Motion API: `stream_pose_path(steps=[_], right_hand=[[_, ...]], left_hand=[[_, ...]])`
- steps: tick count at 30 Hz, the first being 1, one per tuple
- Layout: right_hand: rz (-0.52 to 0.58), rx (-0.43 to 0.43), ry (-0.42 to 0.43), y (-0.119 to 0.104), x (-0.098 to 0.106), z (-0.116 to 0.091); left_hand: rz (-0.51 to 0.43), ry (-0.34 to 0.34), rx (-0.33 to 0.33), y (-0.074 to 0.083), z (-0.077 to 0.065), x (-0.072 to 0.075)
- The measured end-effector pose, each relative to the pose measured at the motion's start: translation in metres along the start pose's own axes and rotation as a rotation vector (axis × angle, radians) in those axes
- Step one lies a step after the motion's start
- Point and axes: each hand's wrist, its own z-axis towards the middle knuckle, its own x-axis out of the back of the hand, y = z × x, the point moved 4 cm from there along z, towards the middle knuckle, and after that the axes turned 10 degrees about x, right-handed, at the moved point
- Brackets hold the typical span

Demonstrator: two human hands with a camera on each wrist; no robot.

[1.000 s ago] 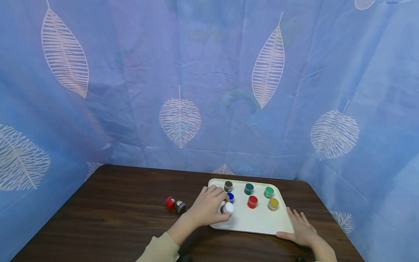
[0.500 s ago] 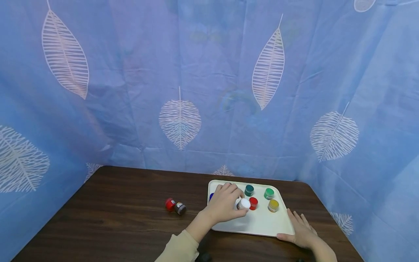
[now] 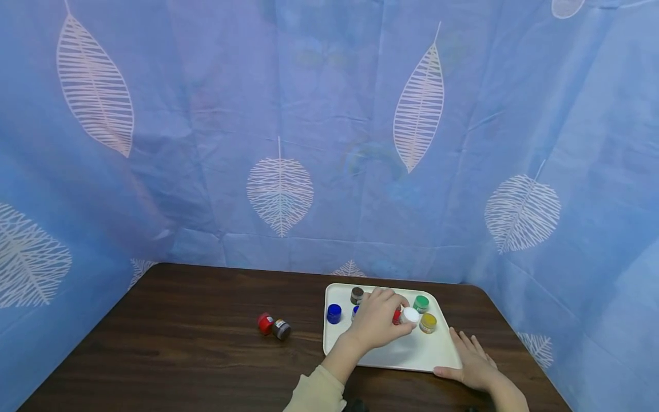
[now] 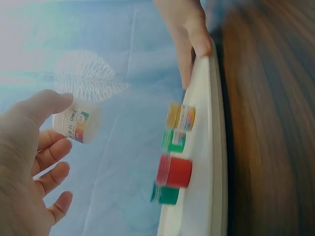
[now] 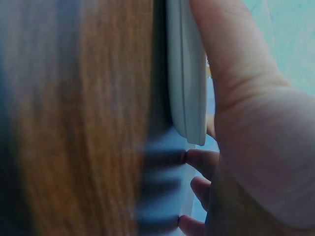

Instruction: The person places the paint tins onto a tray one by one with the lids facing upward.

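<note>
My left hand (image 3: pixel 374 321) pinches a small white-lidded paint jar (image 3: pixel 410 316) between thumb and fingers, held above the cream tray (image 3: pixel 399 357). In the left wrist view, the white jar (image 4: pixel 78 122) is tilted, its label showing. My right hand (image 3: pixel 475 363) rests at the tray's near right corner, thumb along the front edge and straight fingers spread beside the right side. On the tray stand a yellow jar (image 3: pixel 428 324), a light green jar (image 3: pixel 421 304), a brown jar (image 3: pixel 357 295) and a blue jar (image 3: pixel 333 313). A red jar (image 4: pixel 174 171) and a dark green jar (image 4: pixel 167 194) also stand there.
On the dark wooden table (image 3: pixel 195 355), left of the tray, a red-lidded jar (image 3: pixel 265 323) lies against a dark brown jar (image 3: pixel 281 329). A blue curtain (image 3: pixel 329 194) with white leaf prints hangs behind the table and along both sides.
My left hand has carried the white jar rightward across the tray, uncovering the blue jar at the left and covering the dark green one. My right hand has stayed at the corner.
</note>
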Motion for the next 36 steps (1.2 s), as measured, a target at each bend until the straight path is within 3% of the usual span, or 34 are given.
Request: stream_pose_path(steps=[9,18,28,36], right_hand=[[0.003,0.018,0.005,0.001,0.0,-0.003],[0.008,0.03,0.009,0.0,0.001,-0.009],[0.0,0.036,0.025,-0.003,0.001,-0.01],[-0.01,0.04,0.034,-0.003,0.002,-0.006]], left_hand=[[-0.132,-0.038,0.088,0.019,0.008,-0.021],[-0.213,-0.06,0.189,0.036,0.005,-0.044],[-0.192,0.024,0.23,0.043,-0.002,-0.071],[-0.188,-0.003,0.247,0.042,-0.006,-0.087]])
